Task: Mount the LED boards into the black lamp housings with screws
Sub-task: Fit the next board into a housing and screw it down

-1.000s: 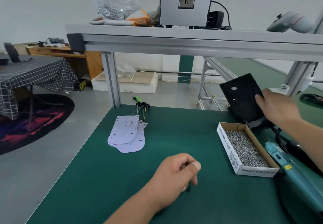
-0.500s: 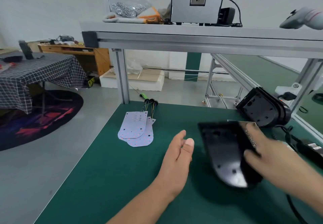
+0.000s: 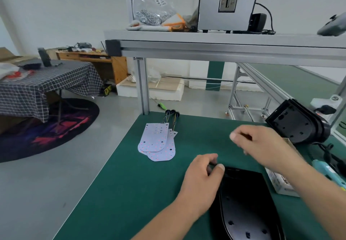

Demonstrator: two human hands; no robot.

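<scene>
Two black lamp housings are in view. One lamp housing point(image 3: 243, 202) lies flat on the green tabletop point(image 3: 131, 193), inner side up. The left hand point(image 3: 202, 181) sits at the far left corner of this housing, and its grip pinches the rim between thumb and curled fingers. The right hand point(image 3: 262, 146) hovers beyond this housing, blurred, with its fingers curled. Whether its grip holds anything cannot be told. The second housing point(image 3: 295, 123) stands tilted, beyond and to the right of the flat one. LED boards point(image 3: 155, 142) lie stacked beyond and to its left. A cardboard box point(image 3: 280, 181) sits just to its right, partly hidden by the right forearm.
</scene>
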